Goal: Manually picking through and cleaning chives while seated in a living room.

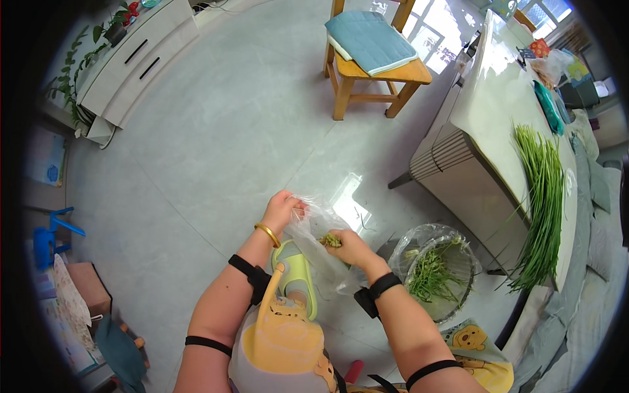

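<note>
My left hand (284, 212), a gold bangle at its wrist, grips the edge of a thin transparent plastic bag (319, 250). The bag hangs between my hands, above the floor and beside my slippered foot. My right hand (350, 247) is closed around a small bundle of pale green stem ends (330, 239) at the bag's near side. How far the bundle reaches into the bag is hidden. To the right of that hand stands a waste bin (472, 290) with a transparent liner, and green plant trimmings (432, 275) lie inside it.
Long green leaves, likely garlic chives (540, 211), lie along the edge of a white table (491, 113) at right. A wooden chair (378, 81) with a blue cushion stands ahead. A drawer cabinet (140, 59) is at far left. Dark scraps (362, 218) lie on the tiled floor.
</note>
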`<action>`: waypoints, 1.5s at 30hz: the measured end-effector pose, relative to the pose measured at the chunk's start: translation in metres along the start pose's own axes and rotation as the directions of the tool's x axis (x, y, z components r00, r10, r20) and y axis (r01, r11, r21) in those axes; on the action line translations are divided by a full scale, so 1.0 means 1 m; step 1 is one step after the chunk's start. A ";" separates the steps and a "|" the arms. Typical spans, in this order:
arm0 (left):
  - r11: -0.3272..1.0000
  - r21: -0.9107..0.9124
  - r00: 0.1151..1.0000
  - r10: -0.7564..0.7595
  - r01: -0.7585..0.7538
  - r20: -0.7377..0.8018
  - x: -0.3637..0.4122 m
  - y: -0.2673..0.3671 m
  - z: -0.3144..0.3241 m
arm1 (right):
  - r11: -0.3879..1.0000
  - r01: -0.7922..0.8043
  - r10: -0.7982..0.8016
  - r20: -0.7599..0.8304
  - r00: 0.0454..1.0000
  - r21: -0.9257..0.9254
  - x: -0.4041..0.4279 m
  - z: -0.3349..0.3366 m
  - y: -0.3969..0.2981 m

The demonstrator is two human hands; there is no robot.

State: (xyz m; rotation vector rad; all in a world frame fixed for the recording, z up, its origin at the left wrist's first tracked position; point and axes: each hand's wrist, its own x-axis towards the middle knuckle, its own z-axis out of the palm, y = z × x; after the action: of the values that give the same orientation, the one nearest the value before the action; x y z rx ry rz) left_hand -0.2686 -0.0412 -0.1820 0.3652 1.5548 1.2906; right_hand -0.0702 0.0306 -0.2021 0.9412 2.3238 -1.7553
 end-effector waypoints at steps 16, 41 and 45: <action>0.417 0.810 0.911 0.167 -0.412 0.377 -0.027 -0.010 0.004 | 0.823 0.234 -0.004 -0.406 0.914 0.518 -0.071 -0.045 -0.076; 0.405 0.863 0.930 -0.078 -0.301 0.360 -0.022 0.026 0.009 | 0.537 0.533 0.182 -0.707 0.683 0.654 -0.300 -0.236 -0.149; 0.406 0.836 0.890 -0.104 -0.369 0.444 -0.078 0.129 0.046 | 0.580 0.455 0.150 -0.638 0.756 0.676 -0.321 -0.233 -0.153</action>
State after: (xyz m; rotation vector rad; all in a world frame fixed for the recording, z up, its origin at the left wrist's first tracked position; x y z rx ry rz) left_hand -0.2437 -0.0267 -0.0265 1.4265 1.7121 0.2371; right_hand 0.1789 0.0809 0.1395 1.7280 1.7936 -3.1219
